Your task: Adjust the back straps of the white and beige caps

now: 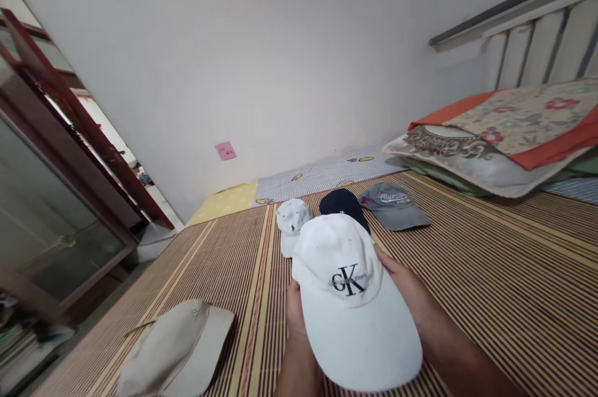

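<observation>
Between my hands is a white baseball cap [341, 260] with black "CK" letters, its brim pointing toward me. My left hand [295, 310] grips its left side, the fingers partly hidden behind the cap. On the other side my right hand [395, 269] holds the edge, fingers mostly out of sight behind it. Just beyond lie a pale cap [293, 222] with a small dark logo, a dark navy cap [343, 200] partly covered by the white one, and a grey cap [395, 205] with white lettering. A beige cap [177, 347] rests on its side at the lower left.
A striped bamboo mat [495, 272] covers the bed. Stacked pillows [467, 154] with a floral, orange-edged cover [527, 116] lie at the right, below a white headboard [537, 48]. A pink note [226, 150] is on the wall. A dark red door [93, 116] stands at left.
</observation>
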A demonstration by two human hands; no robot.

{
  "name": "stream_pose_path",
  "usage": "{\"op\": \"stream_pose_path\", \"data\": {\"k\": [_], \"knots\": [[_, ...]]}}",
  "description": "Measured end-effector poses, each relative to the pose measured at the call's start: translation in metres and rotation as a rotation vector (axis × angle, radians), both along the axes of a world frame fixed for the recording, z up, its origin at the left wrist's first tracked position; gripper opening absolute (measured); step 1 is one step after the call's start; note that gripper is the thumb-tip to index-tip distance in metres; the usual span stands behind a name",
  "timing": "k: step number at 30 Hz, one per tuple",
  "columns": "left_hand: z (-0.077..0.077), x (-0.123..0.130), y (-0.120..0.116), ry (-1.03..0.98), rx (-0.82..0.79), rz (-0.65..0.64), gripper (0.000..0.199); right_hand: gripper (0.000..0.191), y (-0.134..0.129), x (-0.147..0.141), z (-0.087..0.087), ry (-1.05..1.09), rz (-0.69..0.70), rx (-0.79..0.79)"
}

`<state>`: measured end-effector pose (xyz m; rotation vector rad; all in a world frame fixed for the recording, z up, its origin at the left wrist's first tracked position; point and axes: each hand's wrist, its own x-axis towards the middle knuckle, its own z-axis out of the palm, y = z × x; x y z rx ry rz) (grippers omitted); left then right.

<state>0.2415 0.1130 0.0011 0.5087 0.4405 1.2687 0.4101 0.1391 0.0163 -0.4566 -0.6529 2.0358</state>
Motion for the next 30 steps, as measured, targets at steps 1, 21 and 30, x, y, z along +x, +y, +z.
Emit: {"op": "stream_pose_path", "data": {"k": [1,21,30], "knots": [[-0.003,-0.004,0.004,-0.010,-0.038,0.077,0.041,0.058,0.000,0.003,0.002,-0.007,-0.003,0.027],[0.002,-0.001,0.017,-0.001,0.029,-0.204,0.067,0.069,0.000,0.008,0.011,0.074,0.009,0.044],[-0.001,-0.006,0.017,-0.087,0.053,-0.165,0.066,0.065,0.002,0.004,0.009,0.181,0.022,0.049]]}}
